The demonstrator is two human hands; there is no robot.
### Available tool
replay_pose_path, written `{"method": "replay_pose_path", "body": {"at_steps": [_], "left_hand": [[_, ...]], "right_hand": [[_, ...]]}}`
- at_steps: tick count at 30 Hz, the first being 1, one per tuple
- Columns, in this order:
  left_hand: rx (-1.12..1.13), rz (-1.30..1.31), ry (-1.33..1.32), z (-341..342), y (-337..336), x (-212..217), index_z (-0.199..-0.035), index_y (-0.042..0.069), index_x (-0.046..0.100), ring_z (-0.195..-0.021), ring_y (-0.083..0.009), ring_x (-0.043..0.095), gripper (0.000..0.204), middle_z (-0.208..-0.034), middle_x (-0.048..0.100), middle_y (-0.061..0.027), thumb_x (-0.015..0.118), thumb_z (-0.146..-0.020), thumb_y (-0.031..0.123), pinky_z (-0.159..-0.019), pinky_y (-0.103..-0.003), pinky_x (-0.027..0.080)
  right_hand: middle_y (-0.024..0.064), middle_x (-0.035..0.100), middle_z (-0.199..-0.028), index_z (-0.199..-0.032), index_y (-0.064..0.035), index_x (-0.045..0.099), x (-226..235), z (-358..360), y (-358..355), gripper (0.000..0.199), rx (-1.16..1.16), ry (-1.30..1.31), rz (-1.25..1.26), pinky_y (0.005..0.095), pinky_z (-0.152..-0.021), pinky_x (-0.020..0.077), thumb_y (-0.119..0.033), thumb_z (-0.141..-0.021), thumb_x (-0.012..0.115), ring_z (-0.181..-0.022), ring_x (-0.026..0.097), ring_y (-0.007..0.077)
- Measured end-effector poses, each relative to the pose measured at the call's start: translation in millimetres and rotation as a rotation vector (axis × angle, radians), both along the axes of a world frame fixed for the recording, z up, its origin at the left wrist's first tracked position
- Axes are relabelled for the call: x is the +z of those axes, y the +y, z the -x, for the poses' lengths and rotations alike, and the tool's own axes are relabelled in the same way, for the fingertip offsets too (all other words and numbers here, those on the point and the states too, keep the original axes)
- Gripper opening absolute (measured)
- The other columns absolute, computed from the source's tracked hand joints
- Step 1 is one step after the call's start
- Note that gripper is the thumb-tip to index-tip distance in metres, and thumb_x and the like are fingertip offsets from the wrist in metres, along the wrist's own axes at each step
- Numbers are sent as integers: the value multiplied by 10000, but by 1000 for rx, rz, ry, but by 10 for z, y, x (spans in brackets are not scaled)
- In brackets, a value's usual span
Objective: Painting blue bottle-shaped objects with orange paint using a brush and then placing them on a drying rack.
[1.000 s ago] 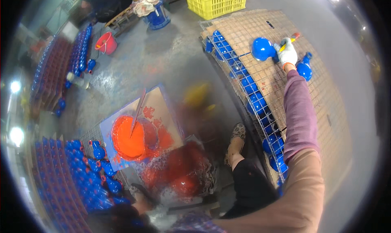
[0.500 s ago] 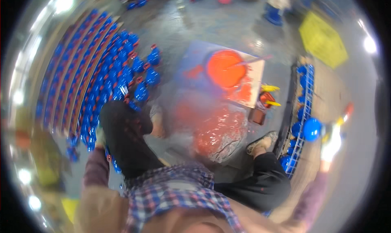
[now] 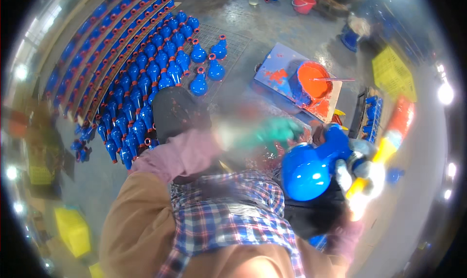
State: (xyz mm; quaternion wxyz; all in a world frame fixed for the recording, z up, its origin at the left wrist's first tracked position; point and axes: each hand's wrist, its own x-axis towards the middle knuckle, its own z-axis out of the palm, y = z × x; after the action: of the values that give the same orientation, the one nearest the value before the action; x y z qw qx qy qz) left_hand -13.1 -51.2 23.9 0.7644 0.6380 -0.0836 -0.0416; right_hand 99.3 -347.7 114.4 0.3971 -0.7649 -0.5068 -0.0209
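Note:
My right hand (image 3: 359,162), in a grey-white glove, is closed on a glossy blue round-bellied bottle (image 3: 307,173) at its neck end. The bottle lies tilted over my right thigh, its belly toward my left. Alongside the same hand runs a brush-like tool (image 3: 385,149) with a yellow handle and a red end; glare covers part of it. My left hand (image 3: 277,131), in a green and whitish glove, reaches across my front near the bottle. Motion smears its fingers, and I cannot tell whether they touch the bottle.
Rows of blue bottles with red mouths (image 3: 138,83) stand at the left. An orange-red paint bucket (image 3: 315,81) with a stick stands on a paint-stained board (image 3: 278,64) ahead. At the right are a blue-filled rack (image 3: 372,117) and a yellow crate (image 3: 393,71). A red bucket (image 3: 304,3) stands farther off.
My right hand has brought the blue bottle inward from the far right to my lap. My left hand has swung from beside the left bottles across my front. The view has shifted.

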Motion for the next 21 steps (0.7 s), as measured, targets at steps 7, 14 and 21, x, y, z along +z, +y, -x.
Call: {"method": "replay_pose_path", "body": {"at_steps": [7, 14, 21], "left_hand": [[-339, 1204, 443, 489, -530, -221, -1455, 69, 408, -1276, -284, 525, 665, -1414, 517, -146, 639, -927, 402, -1093, -482, 406], [-2, 1071, 371, 583, -319, -368, -1503, 160, 323, -1264, -289, 532, 679, -1430, 482, -131, 659, -914, 141, -1073, -494, 436], [335, 414, 367, 687, 104, -1099, -1421, 90, 470, -1364, -241, 393, 523, -1503, 346, -108, 613, -920, 56, -1125, -402, 362]], "right_hand": [[208, 614, -1176, -937, -107, 463, -245, 166, 570, 392, -46, 26, -17, 318, -769, 484, -11, -761, 800, -834, 590, 192], [233, 560, -1296, -1209, -117, 503, -609, 185, 659, 335, -68, 558, -528, 249, -674, 500, -337, -973, 594, -814, 580, 137], [77, 626, -915, -1426, -37, 395, -885, 205, 506, 767, -397, 1061, -756, 223, -520, 438, -648, -963, 414, -616, 536, 111]]}}
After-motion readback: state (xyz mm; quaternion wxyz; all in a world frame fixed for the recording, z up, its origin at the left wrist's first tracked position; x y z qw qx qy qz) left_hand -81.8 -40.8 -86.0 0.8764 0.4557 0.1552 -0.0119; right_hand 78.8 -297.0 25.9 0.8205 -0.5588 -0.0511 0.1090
